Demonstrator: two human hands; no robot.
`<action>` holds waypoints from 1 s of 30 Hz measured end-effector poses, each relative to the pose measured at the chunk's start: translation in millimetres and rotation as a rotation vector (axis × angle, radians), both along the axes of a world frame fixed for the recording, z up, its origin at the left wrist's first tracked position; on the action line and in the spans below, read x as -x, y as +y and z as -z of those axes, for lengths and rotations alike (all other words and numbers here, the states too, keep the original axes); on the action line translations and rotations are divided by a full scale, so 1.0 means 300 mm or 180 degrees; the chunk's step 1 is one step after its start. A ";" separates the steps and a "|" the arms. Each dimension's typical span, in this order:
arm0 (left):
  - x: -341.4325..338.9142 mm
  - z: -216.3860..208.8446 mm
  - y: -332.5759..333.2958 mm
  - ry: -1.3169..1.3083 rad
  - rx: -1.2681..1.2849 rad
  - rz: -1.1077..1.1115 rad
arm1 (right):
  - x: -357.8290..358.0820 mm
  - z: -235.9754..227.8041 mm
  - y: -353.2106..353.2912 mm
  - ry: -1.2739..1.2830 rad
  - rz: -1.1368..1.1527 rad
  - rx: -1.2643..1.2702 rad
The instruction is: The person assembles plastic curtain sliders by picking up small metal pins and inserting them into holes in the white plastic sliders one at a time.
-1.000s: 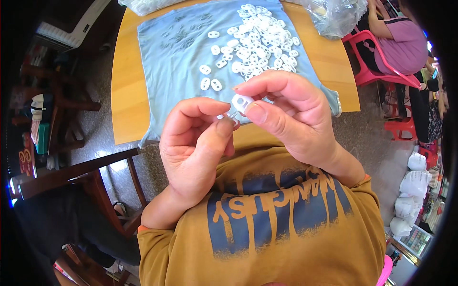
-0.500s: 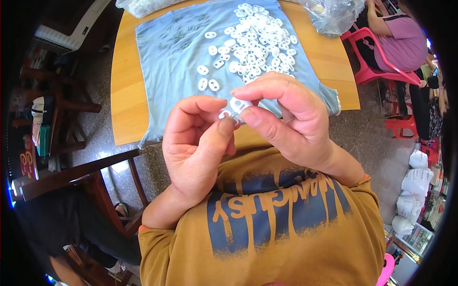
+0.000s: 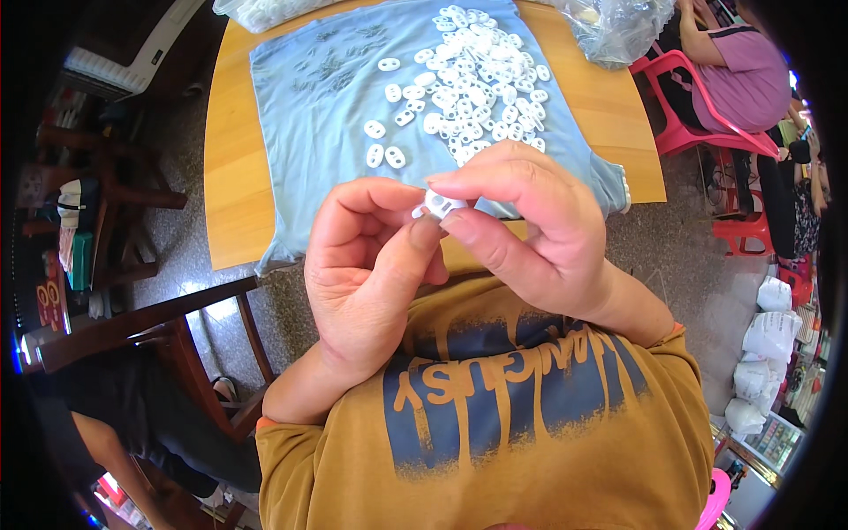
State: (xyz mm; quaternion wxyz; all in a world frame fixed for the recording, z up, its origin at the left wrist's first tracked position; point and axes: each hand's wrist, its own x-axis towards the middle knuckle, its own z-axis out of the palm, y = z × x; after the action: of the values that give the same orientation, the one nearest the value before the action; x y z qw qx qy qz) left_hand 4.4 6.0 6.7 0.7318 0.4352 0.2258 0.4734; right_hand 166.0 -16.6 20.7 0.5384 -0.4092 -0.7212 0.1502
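Observation:
Before my chest, my left hand (image 3: 364,265) and my right hand (image 3: 534,234) meet fingertip to fingertip. The right thumb and forefinger pinch a white oval plastic cord-lock part (image 3: 442,204) with slots in it. A second white cord-lock part (image 3: 418,212), mostly hidden, is pinched by my left thumb and fingers; the two parts touch or overlap. On a light blue cloth (image 3: 291,159) beyond my hands lies a heap of white two-hole cord-lock parts (image 3: 481,93), with several loose ones to its left. Small dark springs (image 3: 331,57) are spread at the far left.
The cloth covers much of a wooden table (image 3: 234,177). A clear bag (image 3: 614,31) and a plastic-lined container (image 3: 265,13) sit at its far edge. A wooden chair (image 3: 168,318) stands left; a person sits on a pink chair (image 3: 676,115) at right. Another person's arm (image 3: 115,459) shows lower left.
My two hands have brought the white parts closer together; the spring visible between them before is now hidden. The arm of the person at lower left has moved.

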 end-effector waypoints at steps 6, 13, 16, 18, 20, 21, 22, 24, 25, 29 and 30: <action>-0.001 0.000 0.003 -0.0117 -0.0037 0.0229 | -0.002 0.011 -0.020 0.0829 -0.0203 0.0583; 0.004 -0.003 0.002 -0.0100 -0.0048 0.0319 | -0.017 0.012 -0.012 0.0679 -0.0348 0.0521; 0.003 -0.003 0.000 -0.0122 -0.0015 0.0387 | -0.017 -0.001 -0.005 0.0427 -0.0421 0.0283; 0.000 -0.008 -0.002 -0.0192 -0.0041 0.0334 | -0.028 -0.006 -0.010 0.0304 -0.0510 0.0365; -0.001 -0.011 -0.003 -0.0212 -0.0027 0.0343 | -0.030 -0.006 -0.010 0.0184 -0.0594 0.0445; -0.002 -0.012 -0.003 -0.0232 -0.0010 0.0351 | -0.025 -0.006 -0.005 0.0231 -0.0527 0.0318; -0.001 -0.011 -0.003 -0.0231 -0.0012 0.0350 | -0.021 -0.006 -0.002 0.0278 -0.0463 0.0193; 0.001 -0.009 -0.002 -0.0186 -0.0052 0.0340 | -0.028 -0.006 -0.011 0.0216 -0.0504 0.0316; 0.002 -0.010 0.000 -0.0187 -0.0052 0.0340 | -0.032 -0.005 -0.014 0.0155 -0.0543 0.0440; 0.013 -0.005 0.007 -0.0373 0.0211 0.0603 | -0.038 -0.004 -0.013 0.0058 -0.0503 0.0414; 0.015 -0.002 0.007 -0.0507 0.0291 0.0705 | -0.041 -0.004 -0.014 0.0049 -0.0549 0.0434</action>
State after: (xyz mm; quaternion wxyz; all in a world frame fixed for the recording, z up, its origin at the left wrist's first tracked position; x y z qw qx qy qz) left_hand -0.2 8.1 7.3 0.8142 0.3848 0.1389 0.4120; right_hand 178.2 -20.7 22.0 0.5000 -0.3802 -0.7376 0.2478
